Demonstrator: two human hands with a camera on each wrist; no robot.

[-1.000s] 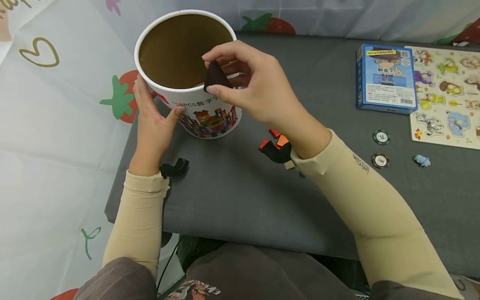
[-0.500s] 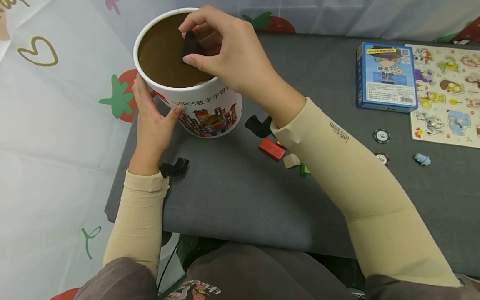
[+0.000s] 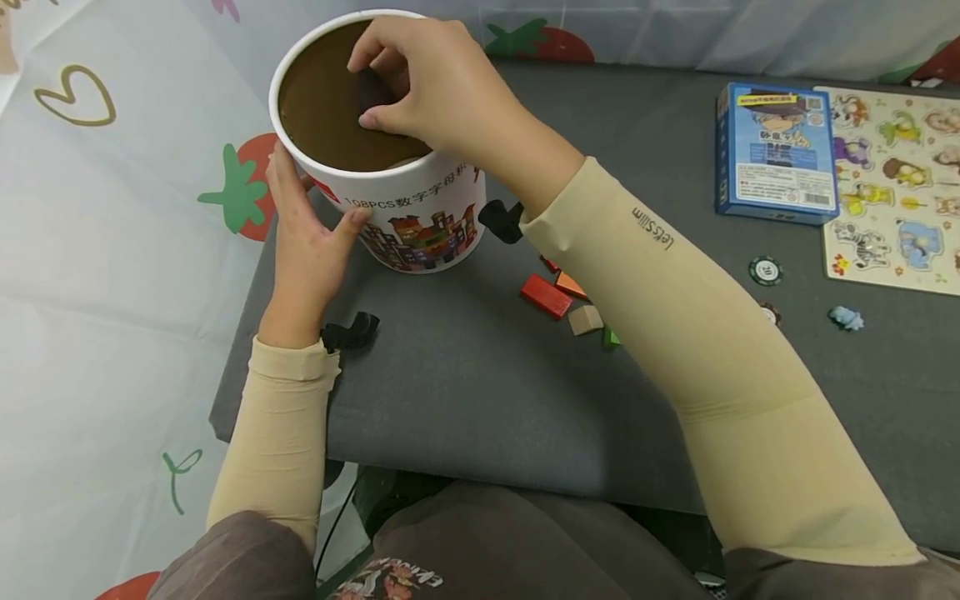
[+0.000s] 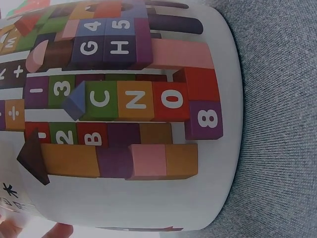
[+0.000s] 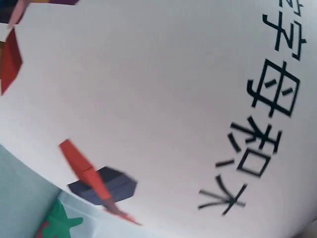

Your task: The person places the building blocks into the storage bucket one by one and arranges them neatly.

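Note:
A white round bucket, printed with Chinese lettering and colourful blocks, stands tilted slightly at the table's left. My left hand grips its left side, thumb on the front and fingers round the side. In the left wrist view the bucket's block print fills most of the picture, with fingertips at the lower left. My right hand is over the bucket's mouth, pinching a dark triangular block between thumb and fingers, within the brown-looking opening. The right wrist view shows only the bucket wall close up.
Below the right forearm lie a red block, an orange block, a plain wooden block and a green block. Farther right are a blue box, an animal puzzle board, round chips and a small blue figure.
My right hand has moved left from the bucket's right rim to over its opening, carrying the dark block. The loose blocks came into clearer view; my left hand stays on the bucket.

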